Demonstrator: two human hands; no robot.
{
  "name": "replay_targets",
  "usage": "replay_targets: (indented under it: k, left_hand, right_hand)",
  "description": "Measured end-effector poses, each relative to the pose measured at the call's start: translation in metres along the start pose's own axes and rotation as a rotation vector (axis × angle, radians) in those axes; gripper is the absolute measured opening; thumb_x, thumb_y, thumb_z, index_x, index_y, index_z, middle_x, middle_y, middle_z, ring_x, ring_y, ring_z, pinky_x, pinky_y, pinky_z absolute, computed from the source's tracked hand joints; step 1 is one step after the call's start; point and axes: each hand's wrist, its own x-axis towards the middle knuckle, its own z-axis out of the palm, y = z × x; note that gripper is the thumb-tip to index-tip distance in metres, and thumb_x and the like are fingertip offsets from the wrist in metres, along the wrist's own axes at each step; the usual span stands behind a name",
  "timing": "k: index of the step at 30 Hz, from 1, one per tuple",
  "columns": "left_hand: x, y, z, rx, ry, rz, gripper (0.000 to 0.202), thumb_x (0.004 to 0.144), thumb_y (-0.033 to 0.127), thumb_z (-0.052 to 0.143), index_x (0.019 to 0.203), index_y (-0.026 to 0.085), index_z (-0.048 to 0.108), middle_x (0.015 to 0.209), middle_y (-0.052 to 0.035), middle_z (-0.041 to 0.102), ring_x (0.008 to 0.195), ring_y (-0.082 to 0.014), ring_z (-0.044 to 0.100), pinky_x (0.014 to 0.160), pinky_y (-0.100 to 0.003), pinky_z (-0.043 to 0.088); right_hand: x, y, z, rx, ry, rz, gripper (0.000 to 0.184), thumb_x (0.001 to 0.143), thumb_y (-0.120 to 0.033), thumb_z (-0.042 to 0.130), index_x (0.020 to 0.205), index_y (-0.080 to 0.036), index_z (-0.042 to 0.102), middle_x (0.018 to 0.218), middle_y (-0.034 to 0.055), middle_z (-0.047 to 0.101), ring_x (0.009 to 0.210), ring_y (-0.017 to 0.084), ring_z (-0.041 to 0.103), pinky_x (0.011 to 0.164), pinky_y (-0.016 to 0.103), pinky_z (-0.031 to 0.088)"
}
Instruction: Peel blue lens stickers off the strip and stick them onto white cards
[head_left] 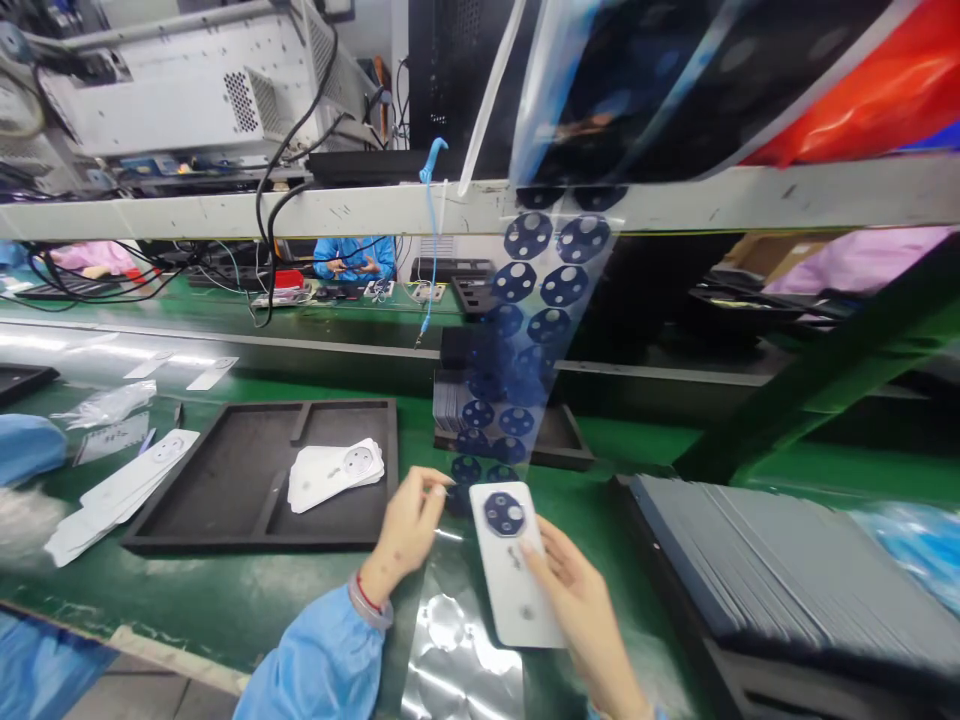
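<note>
My right hand [581, 590] grips a white phone back panel [510, 590] by its right edge, thumb on its face. A dark round camera-area sticker [504, 514] with pale holes sits at the panel's top. Just left of it, my left hand [409, 525] has thumb and forefinger pinched together; whether anything is between the tips I cannot make out. These fingertips are beside the lower end of a clear film strip [536, 345] carrying rows of similar dark stickers, which hangs from the shelf. Below, a bare shiny stretch of film [461, 650] lies on the bench.
At left, a black divided tray [202, 480] holds a pile of white phone-shaped sheets [334, 475]; more white sheets [124, 490] lie beside it. A black tray of tightly packed grey panels [780, 560] stands at right. A shelf beam [337, 208] crosses above; a co-worker's blue sleeves [356, 255] show behind.
</note>
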Motion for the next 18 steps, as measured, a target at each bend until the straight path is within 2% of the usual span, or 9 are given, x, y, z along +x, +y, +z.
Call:
replay_targets:
  k: [3,5,7,8,10,13,16,18]
  left_hand:
    - [0.021,-0.023,-0.052,0.108,0.194,0.01,0.03,0.086,0.034,0.055,0.111,0.017,0.052,0.128,-0.0175,0.053,0.128,-0.0327,0.046,0.112,-0.049,0.03]
    - [0.03,-0.047,-0.084,0.18,0.251,-0.011,0.048,0.074,0.033,0.068,0.115,0.014,0.053,0.139,-0.0207,0.045,0.137,-0.0376,0.034,0.116,-0.053,0.019]
    - [0.033,-0.072,-0.104,0.454,0.25,-0.099,0.07,0.067,0.039,0.075,0.126,0.012,0.049,0.15,-0.0224,0.035,0.142,-0.039,0.028,0.117,-0.054,0.017]
    - [0.033,-0.082,-0.11,0.559,0.219,-0.165,0.078,0.065,0.042,0.076,0.13,0.011,0.047,0.153,-0.0239,0.03,0.144,-0.0408,0.023,0.116,-0.057,0.014]
    - [0.032,-0.097,-0.114,0.698,0.125,-0.252,0.081,0.065,0.049,0.076,0.132,0.01,0.048,0.156,-0.0252,0.027,0.145,-0.0428,0.019,0.115,-0.06,0.011]
    - [0.031,-0.099,-0.113,0.723,0.029,-0.256,0.069,0.073,0.052,0.069,0.128,0.014,0.053,0.149,-0.0215,0.042,0.141,-0.0392,0.032,0.115,-0.057,0.015]
    - [0.033,-0.082,-0.111,0.674,0.096,-0.199,0.065,0.072,0.053,0.069,0.125,0.016,0.055,0.135,-0.017,0.058,0.129,-0.0364,0.048,0.112,-0.052,0.025]
    - [0.033,-0.064,-0.108,0.584,0.234,-0.149,0.068,0.067,0.055,0.072,0.122,0.018,0.057,0.128,-0.0147,0.063,0.121,-0.0358,0.054,0.107,-0.049,0.034]
  right_hand:
    - [0.008,0.004,-0.046,-0.218,0.127,0.008,0.055,0.073,-0.05,0.07,0.118,-0.02,0.066,0.103,0.0115,0.074,0.08,0.03,0.071,0.066,0.041,0.058]
    - [0.015,0.011,-0.068,-0.485,0.202,-0.054,0.05,0.074,-0.048,0.063,0.114,-0.018,0.069,0.101,0.0133,0.073,0.085,0.034,0.069,0.074,0.049,0.056]
    - [0.021,0.018,-0.077,-0.767,0.309,-0.194,0.049,0.076,-0.044,0.056,0.113,-0.013,0.068,0.109,0.0207,0.069,0.097,0.041,0.065,0.083,0.059,0.051]
    - [0.023,0.021,-0.075,-0.882,0.361,-0.28,0.05,0.078,-0.041,0.053,0.116,-0.011,0.066,0.116,0.0248,0.065,0.104,0.044,0.061,0.086,0.063,0.048]
    - [0.025,0.022,-0.063,-1.013,0.406,-0.452,0.052,0.084,-0.038,0.05,0.125,-0.008,0.059,0.128,0.0287,0.055,0.116,0.046,0.054,0.09,0.066,0.044]
    - [0.027,0.015,-0.032,-0.987,0.274,-0.644,0.045,0.091,-0.037,0.048,0.13,-0.014,0.055,0.13,0.0223,0.055,0.119,0.038,0.053,0.095,0.059,0.046]
    - [0.033,0.007,0.002,-0.93,0.057,-0.783,0.04,0.093,-0.032,0.05,0.132,-0.021,0.054,0.135,0.0159,0.055,0.124,0.031,0.053,0.1,0.052,0.047]
    - [0.037,0.002,0.02,-0.947,-0.033,-0.854,0.041,0.092,-0.029,0.053,0.133,-0.024,0.053,0.143,0.0147,0.049,0.13,0.032,0.048,0.104,0.054,0.043]
